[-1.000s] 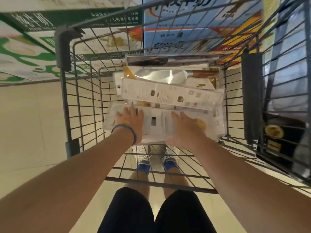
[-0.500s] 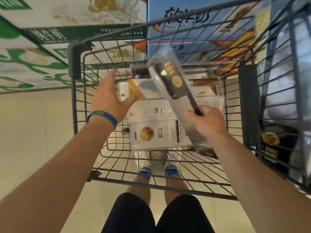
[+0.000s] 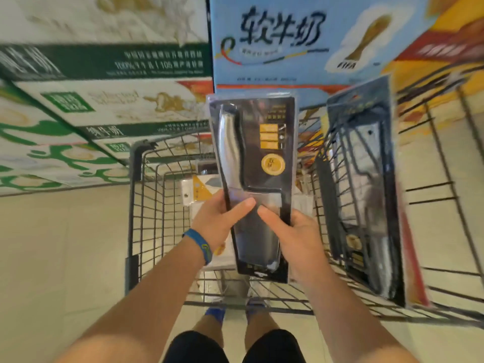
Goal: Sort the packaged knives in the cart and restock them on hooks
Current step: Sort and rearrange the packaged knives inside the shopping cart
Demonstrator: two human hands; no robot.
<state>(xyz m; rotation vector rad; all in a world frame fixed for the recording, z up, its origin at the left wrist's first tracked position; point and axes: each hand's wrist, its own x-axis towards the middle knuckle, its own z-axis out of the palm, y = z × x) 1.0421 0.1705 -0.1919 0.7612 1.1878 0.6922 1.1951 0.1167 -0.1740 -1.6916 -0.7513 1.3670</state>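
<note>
Left hand [image 3: 218,218] and right hand [image 3: 296,239], arms extended forward over cart, both grip lower half of black packaged knife [image 3: 255,153]. Thumbs lie across front, nearly meeting; fingers curled behind. Blue wristband [image 3: 200,244] on left wrist. Wire cart [image 3: 136,184] below holds pale flat packages [image 3: 195,189] in basket. Second dark knife pack [image 3: 366,195] stands on end at cart's right wall, blurred. Held pack upright, blade end up, raised above cart between both hands. Milk cartons [image 3: 104,74] stacked beyond.
</note>
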